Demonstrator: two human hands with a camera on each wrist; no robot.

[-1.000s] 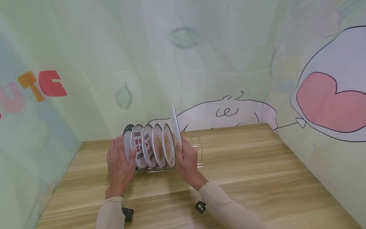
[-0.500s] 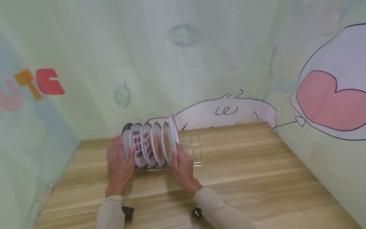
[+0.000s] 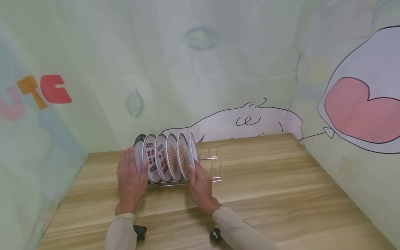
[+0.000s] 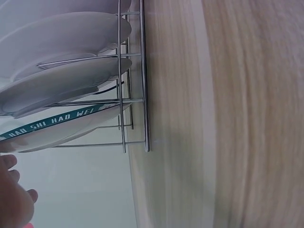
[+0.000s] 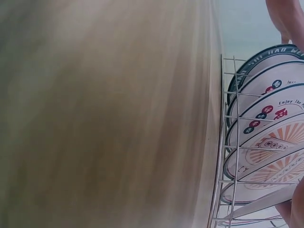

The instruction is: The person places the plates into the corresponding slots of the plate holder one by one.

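Several round plates stand on edge in a row in a wire dish rack (image 3: 215,179). My right hand (image 3: 201,185) grips the plate at the right end of the row (image 3: 193,149), thumb on its near side; its lower edge is down among the rack's wires in the right wrist view. Beside it stand two plates with orange ray patterns (image 3: 173,159), then two with red lettering (image 3: 151,156). At the left end my left hand (image 3: 131,177) rests against the green-rimmed plate (image 3: 139,152), its fingers extended. In the left wrist view, fingertips show below this green-rimmed plate (image 4: 57,123).
The rack stands on a wood-grain table (image 3: 275,194), its right end holding bare wire slots (image 3: 210,154). A printed cloth backdrop (image 3: 200,76) rises behind the table and along both sides.
The plate in my right hand has come down from above the row into the rack, standing beside the other plates. My left hand has stayed at the left end.
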